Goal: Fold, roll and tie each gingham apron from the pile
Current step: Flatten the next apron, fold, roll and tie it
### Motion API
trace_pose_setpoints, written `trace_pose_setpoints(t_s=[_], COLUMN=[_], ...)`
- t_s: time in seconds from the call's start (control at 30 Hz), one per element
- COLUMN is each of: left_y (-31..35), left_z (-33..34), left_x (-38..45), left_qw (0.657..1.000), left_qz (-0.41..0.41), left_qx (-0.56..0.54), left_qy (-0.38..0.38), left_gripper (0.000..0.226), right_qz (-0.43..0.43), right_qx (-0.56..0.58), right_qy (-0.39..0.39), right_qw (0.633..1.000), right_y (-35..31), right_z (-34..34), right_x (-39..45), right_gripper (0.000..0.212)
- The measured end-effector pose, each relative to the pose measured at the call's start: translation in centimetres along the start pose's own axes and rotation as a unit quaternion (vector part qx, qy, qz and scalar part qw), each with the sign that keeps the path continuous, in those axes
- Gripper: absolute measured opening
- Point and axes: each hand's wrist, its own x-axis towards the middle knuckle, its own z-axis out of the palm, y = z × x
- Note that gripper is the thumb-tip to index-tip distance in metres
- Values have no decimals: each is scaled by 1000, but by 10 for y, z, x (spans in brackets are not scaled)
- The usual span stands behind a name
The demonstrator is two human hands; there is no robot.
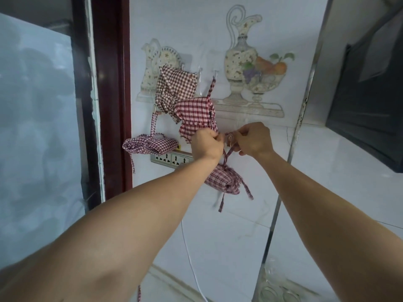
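One view only, from the head, aimed forward and level with a slight upward tilt at a tiled wall point(239, 214) rather than down at any table. Close in: both forearms run from the bottom corners up to mid-frame, with the left hand point(206, 144) and right hand point(254, 139) meeting just above centre, within arm's reach of the tiles. Wide-angle lens (straight edges bow toward the frame's margins). Dark red door frame point(109, 83) standing along the left third, frosted glass point(37, 127) beyond it; a metal corner strip point(294, 138) slanting down the right. Nothing shared with a second camera.
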Motion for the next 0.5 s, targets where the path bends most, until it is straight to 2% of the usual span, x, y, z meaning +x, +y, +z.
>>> trace_pose_setpoints(t_s=[0.17,0.3,0.4,0.5], left_y=[-17,-45,-60,-63], left_z=[13,21,20,10], left_x=[2,-2,-14,-27], left_qw=[997,982,983,993], left_qz=[-34,-112,-94,-25], left_qx=[56,58,52,52], left_qy=[-36,-140,-147,-101], left_gripper=[10,41,53,46], right_qz=[28,60,72,49], right_qx=[-9,2,-41,-70], right_qy=[0,3,-68,-46], right_qw=[1000,998,994,995], right_y=[15,23,31,41], right_z=[11,17,18,23], right_x=[-4,-11,-25,-41], right_gripper=[31,27,27,23])
